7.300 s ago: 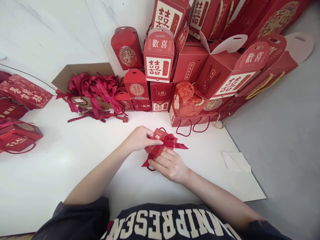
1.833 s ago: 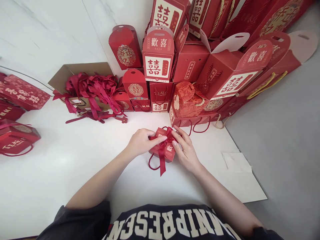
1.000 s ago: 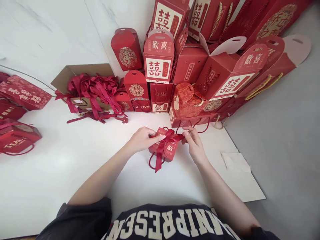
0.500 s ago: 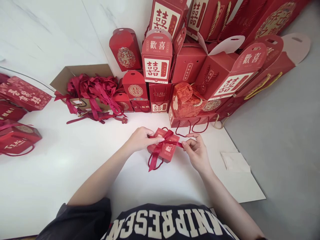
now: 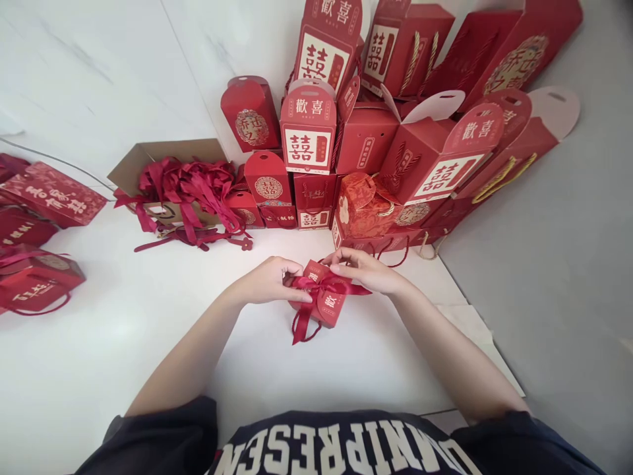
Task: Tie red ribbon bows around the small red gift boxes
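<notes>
Both left hand (image 5: 264, 280) and right hand (image 5: 366, 270) clamp fingers on red ribbon (image 5: 343, 287) over gift box (image 5: 330, 309) slanting rightward

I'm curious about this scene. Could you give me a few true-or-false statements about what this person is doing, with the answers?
1. The left hand and right hand are both at a small red gift box. True.
2. The ribbon on that box is blue. False: it is dark red.
3. A cardboard box behind the hands holds a heap of red ribbons. True.
4. The gift boxes stacked behind the hands are green. False: they are red.
</notes>
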The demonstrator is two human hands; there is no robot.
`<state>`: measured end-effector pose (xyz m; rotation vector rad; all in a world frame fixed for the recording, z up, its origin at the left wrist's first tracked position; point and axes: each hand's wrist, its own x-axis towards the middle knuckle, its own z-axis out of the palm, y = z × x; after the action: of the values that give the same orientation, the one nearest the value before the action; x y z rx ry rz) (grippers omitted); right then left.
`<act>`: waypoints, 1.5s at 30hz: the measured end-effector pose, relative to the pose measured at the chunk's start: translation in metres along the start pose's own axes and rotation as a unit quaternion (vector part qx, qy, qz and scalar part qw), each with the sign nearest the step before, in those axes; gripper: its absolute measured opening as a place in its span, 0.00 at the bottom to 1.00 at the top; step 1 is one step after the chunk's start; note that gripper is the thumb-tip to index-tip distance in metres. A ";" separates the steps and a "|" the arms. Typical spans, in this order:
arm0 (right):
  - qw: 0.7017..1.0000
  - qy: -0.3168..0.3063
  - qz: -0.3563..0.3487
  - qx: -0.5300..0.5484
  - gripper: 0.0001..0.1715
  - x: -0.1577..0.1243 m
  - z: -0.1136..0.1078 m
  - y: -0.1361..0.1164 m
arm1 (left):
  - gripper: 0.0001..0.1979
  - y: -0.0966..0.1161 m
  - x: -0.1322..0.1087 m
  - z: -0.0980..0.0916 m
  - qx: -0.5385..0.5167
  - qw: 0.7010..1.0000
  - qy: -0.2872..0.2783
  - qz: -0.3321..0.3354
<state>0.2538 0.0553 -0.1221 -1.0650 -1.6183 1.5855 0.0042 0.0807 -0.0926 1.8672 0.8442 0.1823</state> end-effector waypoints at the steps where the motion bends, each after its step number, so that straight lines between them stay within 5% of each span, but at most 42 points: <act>1: 1.000 -0.020 -0.008 0.011 0.17 0.002 0.001 -0.001 | 0.21 0.000 -0.001 -0.001 -0.001 1.000 -0.006 -0.004; 11: 0.995 -0.090 -0.041 -0.026 0.16 -0.005 0.002 -0.013 | 0.20 -0.002 -0.006 -0.011 0.043 0.999 -0.029 -0.006; 31: 0.993 -0.032 -0.058 0.094 0.21 -0.005 0.011 0.030 | 0.18 -0.012 -0.002 -0.009 -0.019 0.997 -0.073 -0.021; 37: 0.997 -0.052 -0.060 0.010 0.17 -0.022 0.014 0.010 | 0.14 -0.006 -0.010 -0.025 0.082 0.996 0.019 0.041; 40: 0.997 -0.052 -0.057 -0.030 0.18 -0.036 0.015 -0.006 | 0.20 0.008 -0.018 -0.027 0.089 0.991 0.090 0.048; 45: 0.996 0.068 -0.050 -0.032 0.20 -0.043 0.017 -0.009 | 0.30 0.033 -0.027 0.009 0.151 0.980 0.130 0.008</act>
<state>0.2585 0.0095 -0.1098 -1.0836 -1.6150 1.3750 0.0041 0.0500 -0.0620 2.1650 1.0829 0.3284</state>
